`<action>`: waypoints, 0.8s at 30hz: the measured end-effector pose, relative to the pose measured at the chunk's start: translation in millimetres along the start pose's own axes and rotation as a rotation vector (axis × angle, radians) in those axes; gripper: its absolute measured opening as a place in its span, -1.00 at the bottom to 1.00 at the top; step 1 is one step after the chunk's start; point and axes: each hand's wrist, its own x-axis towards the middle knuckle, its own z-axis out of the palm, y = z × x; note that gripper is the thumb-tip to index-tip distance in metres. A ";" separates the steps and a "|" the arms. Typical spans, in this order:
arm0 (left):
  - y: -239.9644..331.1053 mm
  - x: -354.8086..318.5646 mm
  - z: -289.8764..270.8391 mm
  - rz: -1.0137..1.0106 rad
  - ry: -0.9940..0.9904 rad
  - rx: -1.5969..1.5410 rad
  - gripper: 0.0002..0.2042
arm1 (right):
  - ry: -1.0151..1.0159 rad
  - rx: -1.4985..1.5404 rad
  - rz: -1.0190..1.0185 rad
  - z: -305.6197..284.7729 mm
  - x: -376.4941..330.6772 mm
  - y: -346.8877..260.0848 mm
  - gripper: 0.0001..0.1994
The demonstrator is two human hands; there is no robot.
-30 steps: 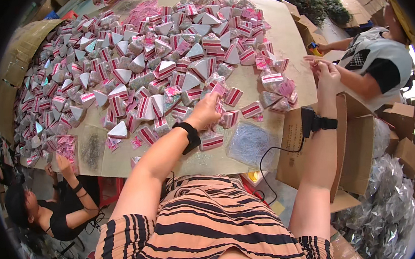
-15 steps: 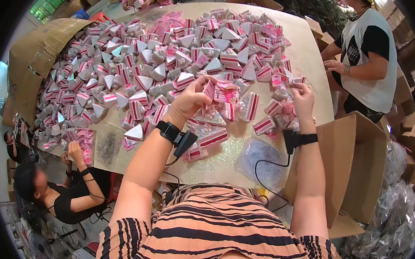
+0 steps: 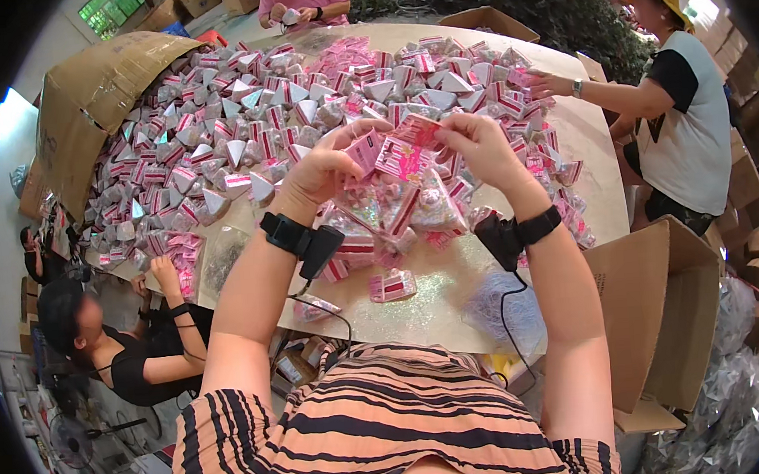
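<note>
Both hands, the left hand and right hand, are raised together above the round surface, fingers pinched on one small pink packet held between them, over the heap of pink-and-silver packets beside a cardboard box

My forearms are bare, with no sleeves reaching them. On my left wrist sits a black strap carrying a small black box, from which a thin black cable trails down. My right wrist wears a matching black band and box, also cabled. My top has orange and black stripes.
</note>
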 end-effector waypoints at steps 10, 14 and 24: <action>47.0 -102.0 -50.2 0.080 0.108 0.013 -0.33 | -0.185 0.051 0.122 83.5 56.2 -56.3 -0.83; 55.8 -144.6 -93.3 0.132 0.063 -0.028 -0.30 | -0.218 0.328 0.143 131.0 78.3 -69.2 -0.82; 48.9 -223.0 -138.0 0.269 0.203 -0.091 -0.27 | -0.350 0.529 0.197 242.1 131.1 -93.6 -0.83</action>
